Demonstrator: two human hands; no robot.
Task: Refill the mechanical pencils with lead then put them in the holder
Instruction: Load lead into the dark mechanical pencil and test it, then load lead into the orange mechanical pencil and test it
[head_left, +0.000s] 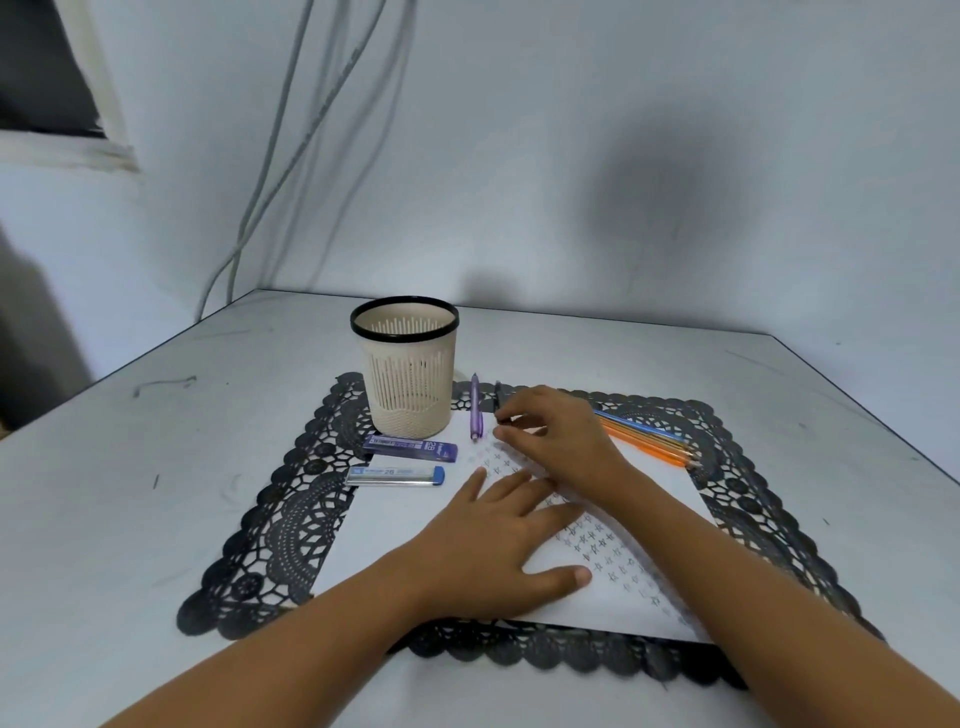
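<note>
Paper (395, 525) under left hand (498, 540), spread flat — right hand (556, 441) curled at pencil (497, 392), grip unclear

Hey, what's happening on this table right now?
A person is starting on the pencils. The left hand rests flat on the paper. The right hand reaches a dark pencil beside the purple pencil; a grip is unclear. Two lead cases lie by the holder, which shows no pencils.

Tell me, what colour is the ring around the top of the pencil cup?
Black. The rim tops a cream slotted holder; the head view shows it best.
</note>
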